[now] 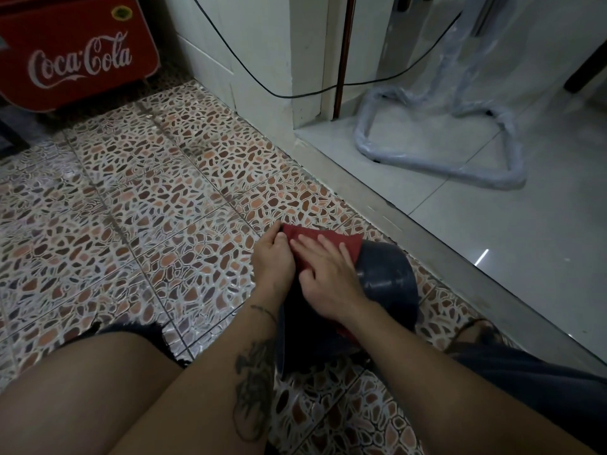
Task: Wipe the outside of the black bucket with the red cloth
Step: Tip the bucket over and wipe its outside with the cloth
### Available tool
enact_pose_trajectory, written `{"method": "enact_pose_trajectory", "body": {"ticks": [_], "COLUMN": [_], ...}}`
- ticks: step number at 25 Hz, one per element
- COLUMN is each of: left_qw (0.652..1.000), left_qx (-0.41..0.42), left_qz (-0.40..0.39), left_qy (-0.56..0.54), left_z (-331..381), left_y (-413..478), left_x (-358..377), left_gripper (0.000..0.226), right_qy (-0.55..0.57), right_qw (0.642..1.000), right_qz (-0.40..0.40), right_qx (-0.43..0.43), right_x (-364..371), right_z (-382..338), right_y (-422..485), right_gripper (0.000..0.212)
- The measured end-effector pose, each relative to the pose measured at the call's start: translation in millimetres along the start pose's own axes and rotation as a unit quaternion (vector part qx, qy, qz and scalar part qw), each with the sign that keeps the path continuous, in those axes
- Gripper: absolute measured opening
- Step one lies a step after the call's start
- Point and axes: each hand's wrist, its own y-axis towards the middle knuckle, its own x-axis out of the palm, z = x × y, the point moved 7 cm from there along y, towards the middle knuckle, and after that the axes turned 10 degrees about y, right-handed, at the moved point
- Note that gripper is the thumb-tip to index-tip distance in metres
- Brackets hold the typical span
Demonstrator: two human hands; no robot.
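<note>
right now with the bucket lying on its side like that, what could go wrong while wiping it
1. The black bucket lies tipped on the tiled floor, so it may roll under pressure.
2. The right hand presses the red cloth flat while the left hand only pinches its corner, so the cloth could bunch or slip.
3. The side facing the floor may get missed.

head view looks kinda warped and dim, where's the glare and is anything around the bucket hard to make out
Head view: wide-angle bending curves the step edge and walls; light is dim and flat. Glare streaks the glossy grey floor at right. The black bucket is dark, its lower side lost in shadow beneath the right hand, while the red cloth and left hand read clearly.
</note>
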Motion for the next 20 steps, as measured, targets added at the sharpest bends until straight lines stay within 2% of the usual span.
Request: {"method": "enact_pose_trajectory", "body": {"ticks": [2,4,7,10,13,16,18,20], "left_qw": [0.999,0.998,0.99,0.966,0.942,0.916,0.922,0.935], "left_qx": [-0.002,0.006,0.055,0.167,0.214,0.245,0.237,0.209], "left_qz": [0.016,0.031,0.046,0.018,-0.014,-0.013,-0.012,-0.013], "left_qy": [0.032,0.057,0.121,0.198,0.259,0.316,0.305,0.285], "left_z": [6,14,31,30,12,9,14,22], "left_y": [5,9,0,-35,-73,-87,-82,-70], "left_x": [1,1,-3,-4,-4,-6,-8,-10], "left_gripper": [0.042,0.04,0.038,0.041,0.053,0.054,0.053,0.05], "right_qy": [-0.005,-0.019,-0.019,-0.016,-0.034,-0.036,-0.031,-0.015], "right_qw": [0.998,0.997,0.998,0.991,0.982,0.975,0.981,0.993], "right_qz": [0.0,0.006,0.051,0.095,0.098,0.083,0.078,0.064], "right_qx": [-0.057,-0.073,-0.005,0.093,0.16,0.201,0.178,0.094], "right_x": [-2,-8,-27,-48,-62,-66,-58,-36], "right_z": [6,24,66,105,125,120,95,54], "right_y": [-27,-49,-64,-60,-45,-33,-26,-23], "right_gripper": [0.071,0.07,0.065,0.059,0.056,0.058,0.059,0.061]}}
